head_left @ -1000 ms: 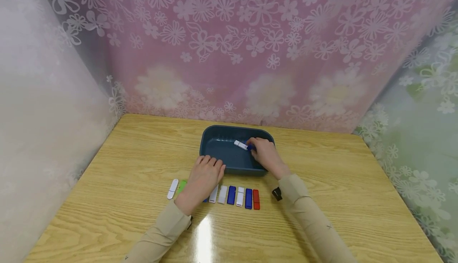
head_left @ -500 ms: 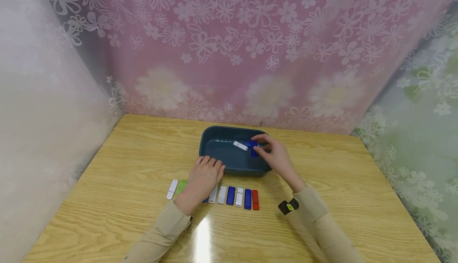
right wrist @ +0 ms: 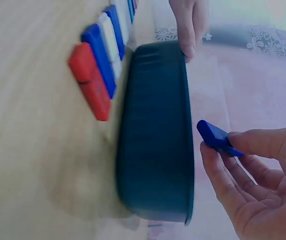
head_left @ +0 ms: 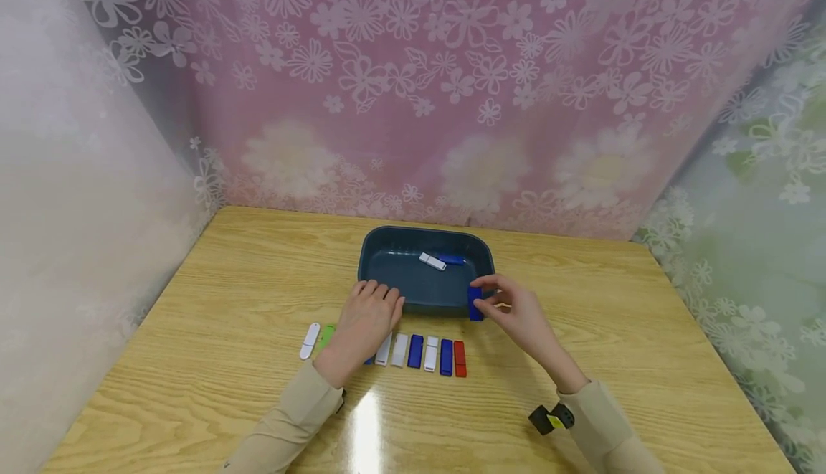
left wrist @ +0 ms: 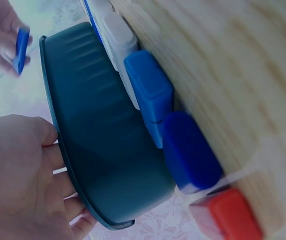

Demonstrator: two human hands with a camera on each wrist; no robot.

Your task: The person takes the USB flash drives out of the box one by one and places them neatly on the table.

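Observation:
My right hand (head_left: 525,320) pinches a blue USB stick (head_left: 475,303) between thumb and fingers, above the near right corner of the dark teal bin (head_left: 419,309). In the right wrist view this blue stick (right wrist: 215,137) is clear of the bin wall. My left hand (head_left: 368,323) holds the bin's near rim; in the left wrist view its fingers (left wrist: 55,157) hook over the edge. A white USB stick (head_left: 432,262) and another blue one (head_left: 452,259) lie inside the bin.
Along the near side of the bin runs a row of several USB sticks, from a white one (head_left: 310,340) to a red one (head_left: 460,358). My left hand and forearm cover part of that row. The wooden table (head_left: 193,402) meets a pink floral curtain (head_left: 413,101) behind.
My right hand has lifted the blue USB stick out of the bin's right part and brought it toward me and right, to the near corner. My left hand has stayed on the rim.

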